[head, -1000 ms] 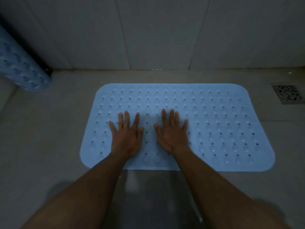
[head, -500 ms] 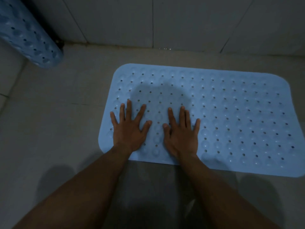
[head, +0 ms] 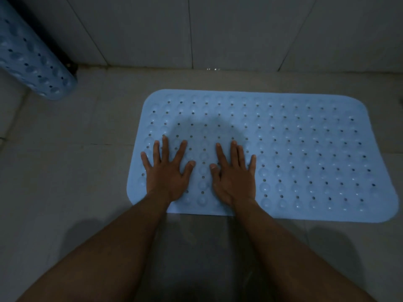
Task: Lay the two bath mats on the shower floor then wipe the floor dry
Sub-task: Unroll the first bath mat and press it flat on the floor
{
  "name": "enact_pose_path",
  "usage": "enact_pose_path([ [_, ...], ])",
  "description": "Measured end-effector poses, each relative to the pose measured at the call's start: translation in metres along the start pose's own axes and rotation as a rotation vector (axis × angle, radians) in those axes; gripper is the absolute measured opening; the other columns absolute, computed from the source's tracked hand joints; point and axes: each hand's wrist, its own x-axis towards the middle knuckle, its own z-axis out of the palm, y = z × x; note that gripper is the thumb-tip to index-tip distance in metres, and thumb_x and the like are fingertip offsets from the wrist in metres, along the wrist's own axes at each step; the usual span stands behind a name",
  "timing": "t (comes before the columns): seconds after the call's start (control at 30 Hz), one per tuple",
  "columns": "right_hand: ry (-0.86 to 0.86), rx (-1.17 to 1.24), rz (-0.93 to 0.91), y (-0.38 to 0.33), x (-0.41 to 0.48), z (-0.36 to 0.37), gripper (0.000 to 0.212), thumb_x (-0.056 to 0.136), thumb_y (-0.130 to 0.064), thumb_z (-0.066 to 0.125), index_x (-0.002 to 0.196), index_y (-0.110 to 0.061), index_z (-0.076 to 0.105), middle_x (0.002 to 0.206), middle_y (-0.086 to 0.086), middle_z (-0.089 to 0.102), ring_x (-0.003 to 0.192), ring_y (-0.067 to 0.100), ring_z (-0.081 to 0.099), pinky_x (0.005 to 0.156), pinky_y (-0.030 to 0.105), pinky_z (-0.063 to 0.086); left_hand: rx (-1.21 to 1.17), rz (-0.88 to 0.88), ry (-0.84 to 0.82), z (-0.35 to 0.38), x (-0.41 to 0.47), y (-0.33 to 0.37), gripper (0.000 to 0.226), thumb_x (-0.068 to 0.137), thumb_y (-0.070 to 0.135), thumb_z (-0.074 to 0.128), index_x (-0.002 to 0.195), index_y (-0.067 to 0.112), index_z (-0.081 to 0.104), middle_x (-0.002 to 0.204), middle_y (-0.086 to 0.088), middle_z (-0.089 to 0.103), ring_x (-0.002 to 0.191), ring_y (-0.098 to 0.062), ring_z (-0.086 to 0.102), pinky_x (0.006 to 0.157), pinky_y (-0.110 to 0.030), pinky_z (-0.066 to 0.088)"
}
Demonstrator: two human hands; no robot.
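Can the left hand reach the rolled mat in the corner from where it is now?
Probably yes. The left hand lies flat on the spread mat, holding nothing, and only bare floor separates it from the rolled mat.

A wall of large pale tiles (head: 239,31) fills the upper part of the view, its thin grout lines running upward from the base. Where the wall meets the ground, a dark seam runs from side to side, and a few small bright glints (head: 211,69) sit on that seam near the middle of the wall's base. At the left end of the wall's base, in the corner, lies a small dark patch (head: 73,67); what it is cannot be told in the dim light.
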Motion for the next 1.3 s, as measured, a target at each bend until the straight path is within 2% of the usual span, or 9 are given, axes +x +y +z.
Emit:
enact_pose_path([
  [0.13, -0.136, 0.048, -0.049, 0.011, 0.002, -0.020, 0.066, 0.101, -0.057, 0.021, 0.156, -0.036, -0.008, 0.165, 0.005, -0.010, 0.152, 0.021, -0.010, 0.121, 0.051, -0.009, 0.034, -0.029, -0.133, -0.012, 0.003, 0.006, 0.066, 0.095, 0.069, 0.007, 0.153, 0.045, -0.016, 0.162, -0.007, -0.028, 0.150, -0.032, -0.022, 0.115, -0.066, -0.009],
  [0.2, -0.177, 0.090, -0.070, 0.023, 0.003, -0.031, 0.067, 0.101, -0.055, 0.024, 0.156, -0.034, -0.009, 0.166, 0.007, -0.009, 0.152, 0.021, -0.008, 0.122, 0.047, -0.005, 0.064, -0.044, -0.098, -0.014, 0.000, 0.018, 0.065, 0.097, 0.065, 0.005, 0.155, 0.040, -0.013, 0.163, -0.012, -0.023, 0.150, -0.035, -0.020, 0.114, -0.068, -0.008],
  [0.33, -0.081, 0.100, -0.043, 0.065, 0.000, -0.044, 0.067, 0.102, -0.050, 0.028, 0.157, -0.031, -0.004, 0.165, 0.011, -0.004, 0.152, 0.026, -0.003, 0.122, 0.051, -0.001, 0.009, 0.054, 0.065, -0.009, -0.005, 0.078, 0.069, 0.096, 0.062, 0.005, 0.158, 0.033, 0.000, 0.165, -0.017, -0.008, 0.152, -0.037, -0.010, 0.114, -0.068, -0.009],
  [0.5, -0.038, 0.023, 0.071, 0.160, -0.008, -0.063, 0.065, 0.102, -0.052, 0.026, 0.158, -0.031, -0.001, 0.166, 0.010, -0.005, 0.152, 0.027, -0.008, 0.119, 0.055, -0.007, -0.029, 0.185, 0.041, 0.005, 0.001, 0.187, 0.072, 0.092, 0.063, -0.001, 0.158, 0.034, 0.002, 0.165, -0.016, -0.007, 0.152, -0.035, -0.011, 0.114, -0.068, -0.010],
  [0.7, -0.049, -0.047, 0.150, 0.252, -0.014, -0.067, 0.067, 0.100, -0.059, 0.016, 0.157, -0.032, -0.007, 0.165, 0.008, -0.011, 0.151, 0.027, -0.014, 0.118, 0.058, -0.009, -0.015, 0.269, 0.025, 0.034, 0.007, 0.274, 0.066, 0.097, 0.062, 0.012, 0.158, 0.036, 0.003, 0.166, -0.015, -0.005, 0.152, -0.036, -0.011, 0.113, -0.070, -0.008],
  [0.8, -0.054, -0.033, 0.151, 0.268, -0.017, -0.057, 0.069, 0.098, -0.062, 0.011, 0.157, -0.032, -0.007, 0.166, 0.006, -0.009, 0.152, 0.026, -0.012, 0.119, 0.058, -0.008, 0.024, 0.253, 0.025, 0.047, 0.002, 0.282, 0.064, 0.098, 0.062, 0.014, 0.158, 0.040, 0.003, 0.167, -0.012, -0.004, 0.152, -0.039, -0.009, 0.113, -0.070, -0.006],
  [0.97, 0.016, -0.057, 0.157, 0.269, -0.017, -0.046, 0.063, 0.099, -0.061, 0.010, 0.156, -0.040, -0.006, 0.166, 0.005, -0.005, 0.152, 0.025, -0.008, 0.118, 0.060, -0.005, 0.075, 0.197, -0.048, 0.043, 0.001, 0.286, 0.063, 0.095, 0.065, 0.000, 0.154, 0.046, -0.013, 0.165, -0.004, -0.019, 0.150, -0.034, -0.020, 0.114, -0.068, -0.007],
  [1.2, 0.017, -0.037, 0.152, 0.271, -0.015, -0.046, 0.064, 0.097, -0.064, 0.010, 0.155, -0.041, -0.006, 0.166, 0.005, -0.006, 0.152, 0.025, -0.008, 0.118, 0.061, -0.004, 0.051, 0.215, -0.002, 0.045, 0.003, 0.285, 0.062, 0.098, 0.065, 0.010, 0.156, 0.045, 0.002, 0.167, -0.005, -0.007, 0.152, -0.035, -0.011, 0.114, -0.070, -0.004],
  [1.3, 0.014, -0.043, 0.153, 0.271, -0.016, -0.046, 0.064, 0.097, -0.064, 0.010, 0.155, -0.041, -0.007, 0.166, 0.005, -0.007, 0.152, 0.026, -0.008, 0.118, 0.062, -0.003, 0.052, 0.206, -0.003, 0.045, 0.002, 0.286, 0.062, 0.098, 0.065, 0.010, 0.156, 0.045, 0.000, 0.167, -0.005, -0.009, 0.152, -0.035, -0.012, 0.113, -0.071, -0.003],
])
